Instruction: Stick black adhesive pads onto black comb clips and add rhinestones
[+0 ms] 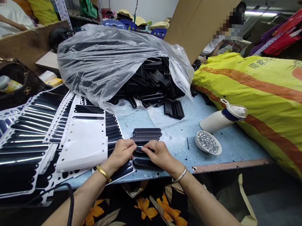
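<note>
Near the tabletop's near edge, our L hand (123, 153) & R hand (160, 155) are hiding pts of a blk strip (139, 149). By the R edge, the yel. sack (276, 109) is running out of view; we're seeing blk pcs (153, 78) half-hidden in plastic.

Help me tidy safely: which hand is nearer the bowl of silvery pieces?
Right. The right hand is left of the bowl, tabletop between them; the left hand is farther left.

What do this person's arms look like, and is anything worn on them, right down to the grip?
Both forearms show no sleeves. A broad, smooth gold-coloured bangle circles the left wrist; a slimmer silver-coloured bangle circles the right. No glove covers the left grip or right grip.
</note>
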`<state>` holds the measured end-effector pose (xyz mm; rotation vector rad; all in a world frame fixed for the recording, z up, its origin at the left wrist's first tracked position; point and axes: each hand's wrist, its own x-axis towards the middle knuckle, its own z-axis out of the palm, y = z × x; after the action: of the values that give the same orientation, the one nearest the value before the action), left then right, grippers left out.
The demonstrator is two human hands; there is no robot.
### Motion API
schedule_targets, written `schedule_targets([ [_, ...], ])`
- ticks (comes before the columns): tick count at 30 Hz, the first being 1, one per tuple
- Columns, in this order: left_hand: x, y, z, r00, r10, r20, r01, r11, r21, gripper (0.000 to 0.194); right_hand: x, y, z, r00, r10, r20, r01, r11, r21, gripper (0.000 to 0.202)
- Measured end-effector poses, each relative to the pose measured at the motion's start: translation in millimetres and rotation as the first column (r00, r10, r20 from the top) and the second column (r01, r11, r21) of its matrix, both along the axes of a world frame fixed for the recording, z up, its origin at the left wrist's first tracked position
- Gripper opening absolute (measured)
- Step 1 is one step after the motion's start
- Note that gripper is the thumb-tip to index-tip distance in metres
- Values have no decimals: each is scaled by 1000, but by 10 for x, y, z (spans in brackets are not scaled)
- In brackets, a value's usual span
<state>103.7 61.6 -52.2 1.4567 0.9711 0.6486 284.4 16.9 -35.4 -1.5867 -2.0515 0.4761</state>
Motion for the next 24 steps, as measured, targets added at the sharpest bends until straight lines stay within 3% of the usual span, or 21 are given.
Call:
schedule_targets([
  [9,12,-1,18,1000,9,21,-8,999,-51,27,-8,21,-115,994,1,113,-13,994,104,31],
  [16,22,7,-14,999,14,41,-12,998,-61,24,-72,68,-79,1000,21,9,-22,999,28,14],
  [24,19,11,-19,997,16,75,-11,997,-74,22,-111,101,-73,999,11,35,-13,997,74,33],
])
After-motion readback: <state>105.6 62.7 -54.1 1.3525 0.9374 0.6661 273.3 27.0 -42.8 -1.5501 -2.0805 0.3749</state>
